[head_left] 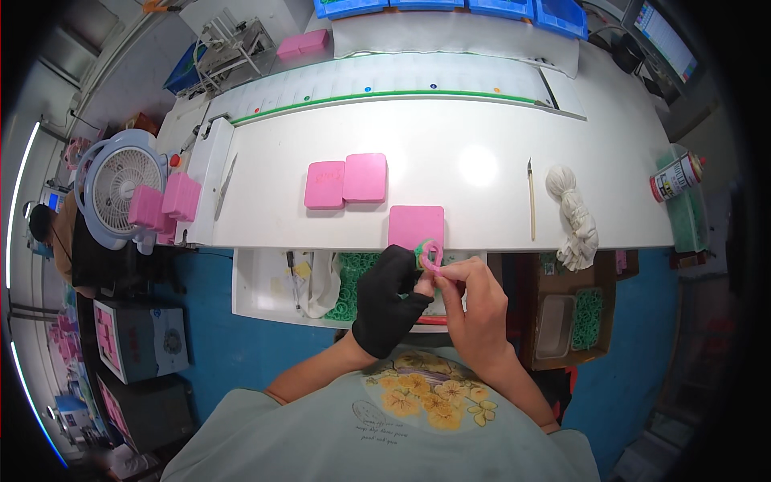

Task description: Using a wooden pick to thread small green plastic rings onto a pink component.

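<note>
Just past the table's front edge, my two hands meet over the open drawer. My left hand [385, 301], in a black glove with bare fingertips, is closed on a bent pink rubber mould piece [434, 251], with green showing on its left side. The bare thumb and forefinger of my right hand [479, 301] pinch the lower end of the same piece. My fingers partly hide it, so its full shape does not show. Directly beyond lies a flat pink mould block [416, 225]. Two more pink blocks [365, 177] sit side by side farther left.
Below the table edge, the drawer [261, 283] holds green rings [348, 281], a white cloth and a pen. A brush [531, 201] and a twisted white cloth [572, 213] lie right. A cardboard box [604, 321] stands lower right. A fan [124, 181] and tweezers [227, 186] are left.
</note>
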Available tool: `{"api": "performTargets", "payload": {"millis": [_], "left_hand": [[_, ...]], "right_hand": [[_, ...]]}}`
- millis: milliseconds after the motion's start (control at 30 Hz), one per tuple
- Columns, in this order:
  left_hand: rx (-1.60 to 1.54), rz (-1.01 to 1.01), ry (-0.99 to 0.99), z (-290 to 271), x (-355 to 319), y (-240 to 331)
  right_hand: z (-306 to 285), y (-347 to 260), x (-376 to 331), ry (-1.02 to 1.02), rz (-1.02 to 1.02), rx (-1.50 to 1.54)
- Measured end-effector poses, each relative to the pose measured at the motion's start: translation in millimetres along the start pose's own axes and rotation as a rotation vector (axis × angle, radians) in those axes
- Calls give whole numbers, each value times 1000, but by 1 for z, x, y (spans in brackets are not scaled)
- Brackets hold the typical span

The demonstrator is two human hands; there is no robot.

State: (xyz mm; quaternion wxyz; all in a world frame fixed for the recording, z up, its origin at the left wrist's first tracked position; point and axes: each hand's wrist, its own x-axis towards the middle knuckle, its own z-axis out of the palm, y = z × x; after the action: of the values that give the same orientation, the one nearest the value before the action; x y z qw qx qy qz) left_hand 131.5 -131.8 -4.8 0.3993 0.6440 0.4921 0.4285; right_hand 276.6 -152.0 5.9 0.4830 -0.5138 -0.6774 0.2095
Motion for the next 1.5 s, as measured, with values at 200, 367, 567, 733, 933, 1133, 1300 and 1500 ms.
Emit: {"api": "performTargets", "payload": {"millis": [200,367,567,733,933,1133,1300,1500], "left_hand": [[95,133,42,-3,2,-1],[144,164,18,-6,4,3],[207,231,10,-8,5,7],[111,167,-117,-17,2,11],[-478,-290,-209,-22,15,8],[-602,-461,-389,-23,20,12],[-600,-497,-336,-23,20,13],[-659,-515,-337,-25,17,7]], "right_hand": [[-5,-4,1,-92,236,339],[-9,-3,1,-140,292,441],[-18,-6,2,-166,538,748],[-28,3,8,-88,583,853],[-28,4,6,-132,574,947],[-23,1,4,-142,544,825],[-23,4,3,-153,545,869],[-21,6,5,-131,581,868]]}}
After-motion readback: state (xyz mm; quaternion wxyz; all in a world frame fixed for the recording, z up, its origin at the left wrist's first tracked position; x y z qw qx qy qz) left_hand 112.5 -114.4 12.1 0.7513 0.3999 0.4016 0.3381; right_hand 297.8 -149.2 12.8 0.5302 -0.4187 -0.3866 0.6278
